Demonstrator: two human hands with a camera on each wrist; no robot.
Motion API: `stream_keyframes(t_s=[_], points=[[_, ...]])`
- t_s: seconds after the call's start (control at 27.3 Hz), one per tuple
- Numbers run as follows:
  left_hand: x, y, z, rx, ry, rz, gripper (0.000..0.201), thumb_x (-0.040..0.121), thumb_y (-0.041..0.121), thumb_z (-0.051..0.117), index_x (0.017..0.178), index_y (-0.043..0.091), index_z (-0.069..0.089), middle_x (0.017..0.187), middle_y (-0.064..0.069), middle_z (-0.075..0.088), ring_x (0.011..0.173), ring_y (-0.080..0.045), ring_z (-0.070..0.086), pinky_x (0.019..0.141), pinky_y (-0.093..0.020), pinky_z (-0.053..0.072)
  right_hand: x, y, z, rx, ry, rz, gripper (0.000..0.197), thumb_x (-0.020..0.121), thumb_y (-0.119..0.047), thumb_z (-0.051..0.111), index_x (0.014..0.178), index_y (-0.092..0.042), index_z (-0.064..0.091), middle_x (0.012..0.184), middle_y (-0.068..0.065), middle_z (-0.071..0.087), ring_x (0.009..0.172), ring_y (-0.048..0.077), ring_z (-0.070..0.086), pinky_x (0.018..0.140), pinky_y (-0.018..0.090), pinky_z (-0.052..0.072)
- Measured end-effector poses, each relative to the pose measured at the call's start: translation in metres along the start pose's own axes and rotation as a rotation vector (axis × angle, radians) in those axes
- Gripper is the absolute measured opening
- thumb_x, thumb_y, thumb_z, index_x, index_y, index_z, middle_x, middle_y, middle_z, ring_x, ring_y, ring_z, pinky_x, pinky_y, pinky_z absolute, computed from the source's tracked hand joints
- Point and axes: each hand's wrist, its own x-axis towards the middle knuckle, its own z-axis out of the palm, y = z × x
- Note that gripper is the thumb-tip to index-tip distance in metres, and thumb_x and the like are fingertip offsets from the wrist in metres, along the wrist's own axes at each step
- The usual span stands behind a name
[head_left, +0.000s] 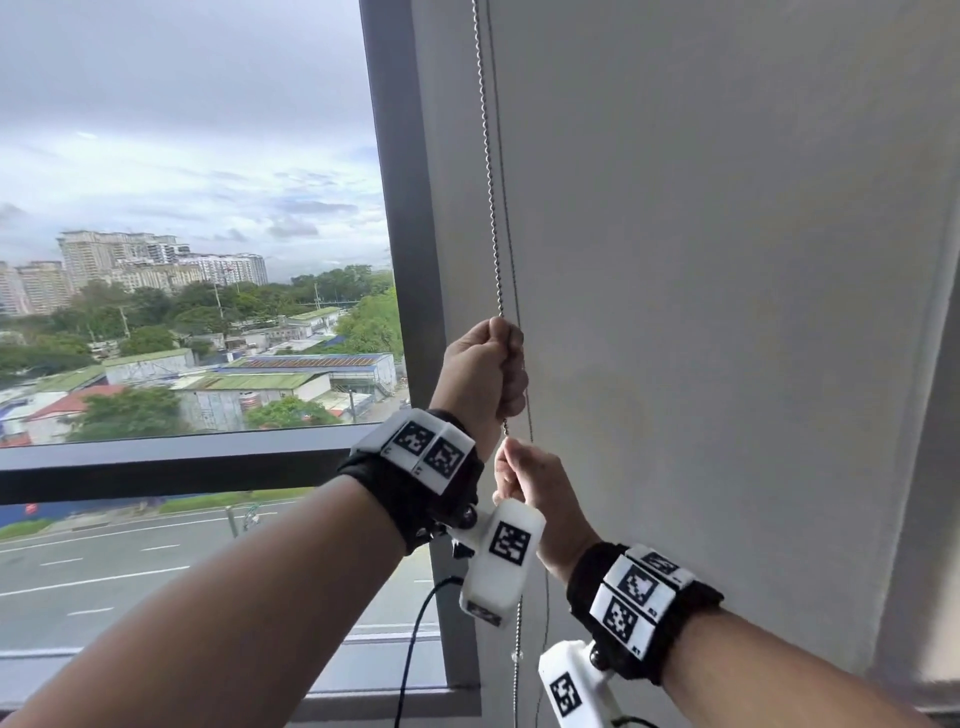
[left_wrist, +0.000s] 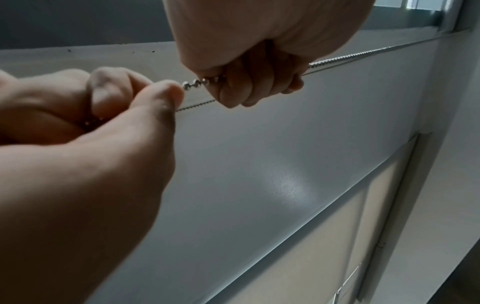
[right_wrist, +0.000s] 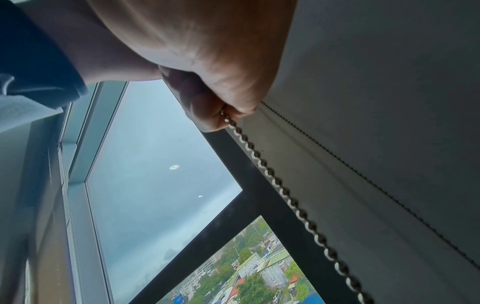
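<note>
A metal bead chain (head_left: 491, 208) hangs beside a pale grey roller blind (head_left: 727, 260). My left hand (head_left: 498, 369) is the upper one and grips the chain in a fist. Just below it, my right hand (head_left: 511, 454) pinches the same strand between thumb and forefinger. In the left wrist view the left hand (left_wrist: 241, 86) holds the chain (left_wrist: 337, 58), and the right hand (left_wrist: 166, 92) pinches it a few beads lower. In the right wrist view the right hand (right_wrist: 223, 111) holds the chain (right_wrist: 285, 195), which drops past the camera along the blind (right_wrist: 389, 82).
The chain's second strand (head_left: 519, 291) runs close behind the held one, against the blind's edge. A dark window upright (head_left: 400, 208) and a horizontal rail (head_left: 182, 457) frame glass with a city view on the left. A black cable (head_left: 415, 649) hangs below my left wrist.
</note>
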Motion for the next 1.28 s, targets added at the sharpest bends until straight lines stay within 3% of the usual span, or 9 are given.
stream_keyframes(t_s=[0.11,0.18,0.29,0.37,0.73,0.84,0.99,1.14,1.28], points=[[-0.004,0.001,-0.001,0.005,0.002,0.009,0.034,0.083,-0.005,0.021,0.062,0.016,0.040,0.042,0.007,0.026,0.035,-0.008,0.015,0.042,-0.016,0.009,0.005,-0.004,-0.007,0.028,-0.038,0.038,0.034,0.090,-0.040,0.046,0.071,-0.011,0.047,0.054,0.001,0.034,0.049,0.015,0.027,0.049,0.031,0.023],[-0.006,-0.001,-0.003,-0.013,-0.002,0.011,0.035,0.085,-0.004,0.022,0.061,0.015,0.040,0.042,0.007,0.026,0.034,-0.007,0.015,0.039,-0.015,0.009,0.012,-0.011,-0.013,0.010,-0.041,0.028,0.030,0.086,-0.048,0.051,0.085,-0.019,0.058,0.061,0.010,0.048,0.050,0.021,0.046,0.048,0.035,0.041],[-0.011,-0.010,-0.009,-0.041,-0.002,0.007,0.036,0.090,0.000,0.027,0.061,0.015,0.043,0.041,0.007,0.028,0.033,-0.006,0.018,0.034,-0.013,0.014,0.031,-0.027,-0.021,-0.021,-0.013,-0.042,0.034,0.091,-0.039,0.044,0.107,-0.014,0.060,0.081,0.011,0.063,0.075,0.023,0.063,0.072,0.050,0.055],[-0.016,-0.020,-0.015,-0.029,0.003,-0.010,0.037,0.094,0.004,0.030,0.061,0.016,0.044,0.040,0.008,0.030,0.032,-0.006,0.019,0.033,-0.012,0.017,0.047,-0.043,-0.023,-0.040,0.017,-0.082,0.035,0.092,-0.031,0.039,0.108,-0.007,0.058,0.080,0.005,0.065,0.079,0.020,0.063,0.079,0.048,0.053],[-0.039,-0.060,-0.028,0.077,0.062,-0.108,0.047,0.088,-0.002,0.025,0.052,0.020,0.043,0.051,0.001,0.022,0.037,-0.008,0.015,0.039,-0.012,0.009,0.092,-0.113,0.010,0.023,-0.043,-0.147,0.031,0.104,-0.019,0.030,0.110,-0.004,0.056,0.078,0.012,0.061,0.068,0.026,0.061,0.065,0.040,0.053],[-0.044,-0.067,-0.033,0.136,0.072,-0.112,0.052,0.093,0.004,0.031,0.047,0.020,0.048,0.055,-0.001,0.027,0.039,-0.009,0.019,0.036,-0.014,0.012,0.095,-0.114,0.022,0.058,-0.025,-0.109,0.034,0.105,-0.024,0.028,0.096,-0.008,0.057,0.062,0.005,0.049,0.044,0.015,0.040,0.043,0.026,0.036],[-0.048,-0.077,-0.039,0.172,0.058,-0.141,0.051,0.097,0.014,0.036,0.048,0.020,0.050,0.055,-0.002,0.030,0.038,-0.009,0.025,0.036,-0.018,0.017,0.087,-0.109,0.032,0.095,-0.015,-0.020,0.044,0.104,-0.041,0.029,0.064,-0.024,0.032,0.052,-0.004,0.022,0.037,0.010,0.016,0.043,0.022,0.009],[-0.050,-0.082,-0.050,0.118,-0.012,-0.188,0.048,0.098,0.025,0.039,0.058,0.017,0.064,0.051,0.000,0.044,0.042,-0.010,0.036,0.042,-0.024,0.025,0.080,-0.101,0.032,0.100,-0.011,0.006,0.044,0.103,-0.043,0.030,0.063,-0.024,0.030,0.048,-0.009,0.022,0.035,0.007,0.016,0.040,0.015,0.013],[-0.046,-0.075,-0.062,0.015,-0.061,-0.198,0.040,0.097,0.029,0.036,0.091,0.009,0.069,0.076,-0.012,0.069,0.069,-0.024,0.062,0.064,-0.032,0.046,0.077,-0.094,0.027,0.110,-0.008,0.001,0.044,0.104,-0.041,0.030,0.064,-0.023,0.031,0.047,-0.010,0.022,0.033,0.005,0.016,0.038,0.014,0.013]])
